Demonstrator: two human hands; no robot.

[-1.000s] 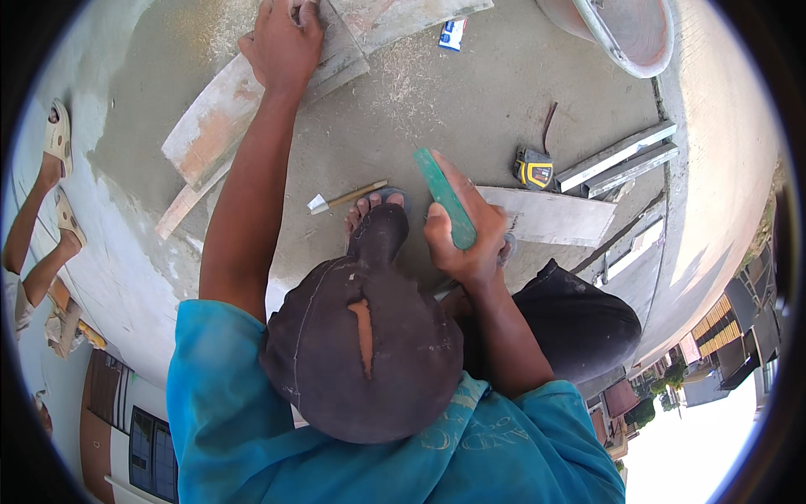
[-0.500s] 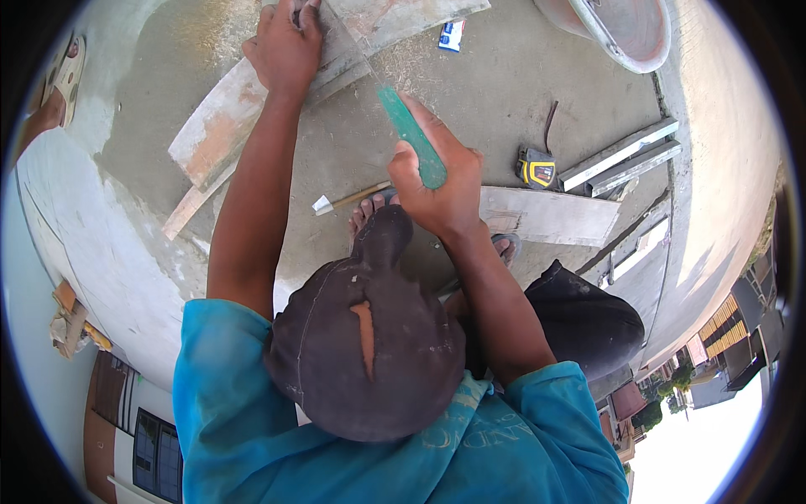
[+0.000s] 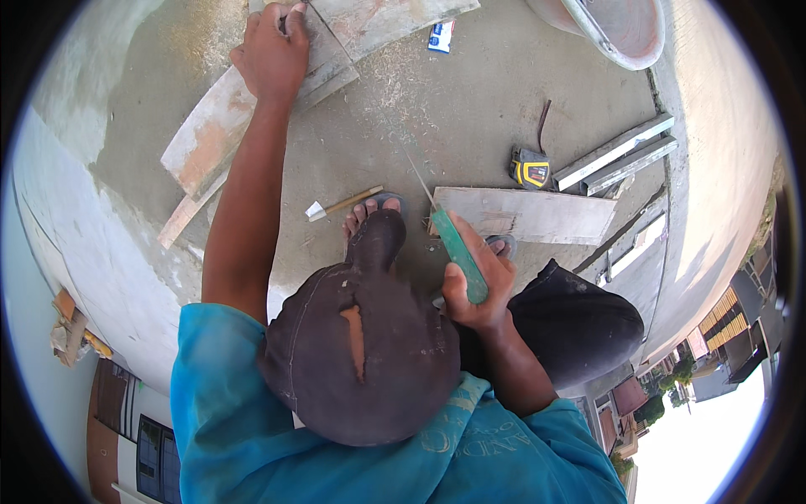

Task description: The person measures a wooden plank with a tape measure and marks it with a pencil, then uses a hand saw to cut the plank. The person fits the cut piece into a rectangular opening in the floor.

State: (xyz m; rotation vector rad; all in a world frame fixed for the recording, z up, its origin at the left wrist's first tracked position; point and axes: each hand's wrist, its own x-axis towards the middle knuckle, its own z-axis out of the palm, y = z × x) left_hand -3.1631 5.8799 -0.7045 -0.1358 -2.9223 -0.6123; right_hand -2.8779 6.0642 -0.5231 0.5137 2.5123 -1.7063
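My right hand point(image 3: 487, 290) is wrapped round the green handle of a handsaw point(image 3: 460, 252). Its thin blade, smeared by motion, points up and left toward a dark cut line in a worn wooden board point(image 3: 206, 139) on the floor. At the top, my left hand point(image 3: 273, 55) bears on this board beside the cut, fingers curled; the fingertips are partly hidden. Beneath the board lies a narrower wood strip point(image 3: 189, 210). Sawdust point(image 3: 395, 97) is scattered around the cut. My knee is bent up between my arms.
To the right lie a yellow-and-black tape measure point(image 3: 530, 170), metal channel pieces point(image 3: 617, 151) and a flat board point(image 3: 537, 214). A wooden-handled tool point(image 3: 348, 202) is near my foot. A small blue-and-white packet point(image 3: 441, 36) and a pale basin point(image 3: 625, 50) are farther off.
My right hand has drawn the saw back toward me and to the right, away from the board. My left hand stays on the board.
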